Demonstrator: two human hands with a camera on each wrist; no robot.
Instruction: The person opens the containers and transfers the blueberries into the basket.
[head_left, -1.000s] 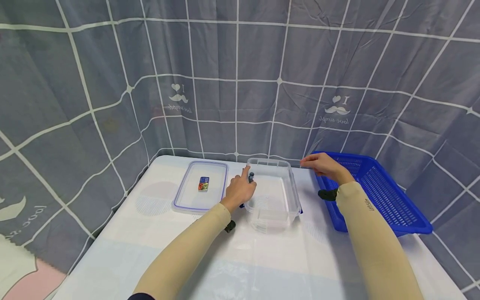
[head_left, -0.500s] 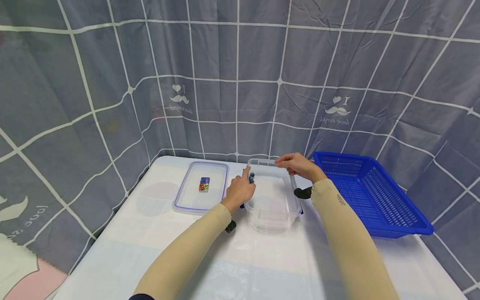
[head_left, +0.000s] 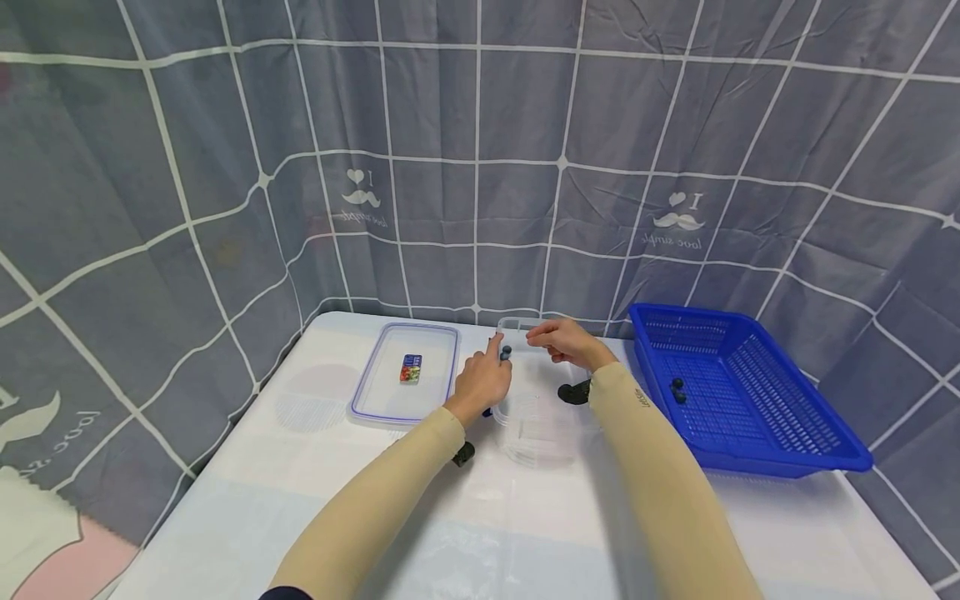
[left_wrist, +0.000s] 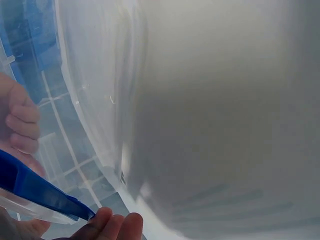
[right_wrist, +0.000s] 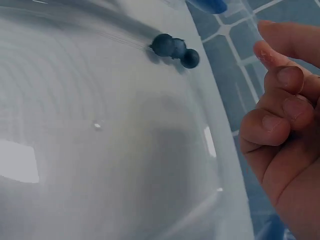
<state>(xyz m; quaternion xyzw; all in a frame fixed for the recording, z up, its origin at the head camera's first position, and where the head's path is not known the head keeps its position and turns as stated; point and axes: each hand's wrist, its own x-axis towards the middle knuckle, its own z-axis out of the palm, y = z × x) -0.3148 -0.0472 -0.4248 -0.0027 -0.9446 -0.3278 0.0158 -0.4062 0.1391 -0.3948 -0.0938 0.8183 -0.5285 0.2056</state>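
Right hand (head_left: pixel 564 342) has come in from the blue basket (head_left: pixel 787 433) side to hover over the far end of the clear container (head_left: pixel 534 429); fingers loosely curled, nothing visibly held. Left hand (head_left: pixel 482 382) stays at the container's left rim, fingers curled around it. Container sits mid-worktop (head_left: pixel 480 533), between its lid (head_left: pixel 403 375) and the basket. Small dark blue balls (right_wrist: pixel 175 49) lie inside the container.

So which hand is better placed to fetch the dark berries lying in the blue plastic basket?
Right. The right hand hovers, seemingly empty, on the side nearer the blue plastic basket and its dark berries; the left hand grips the clear plastic container at its far rim.
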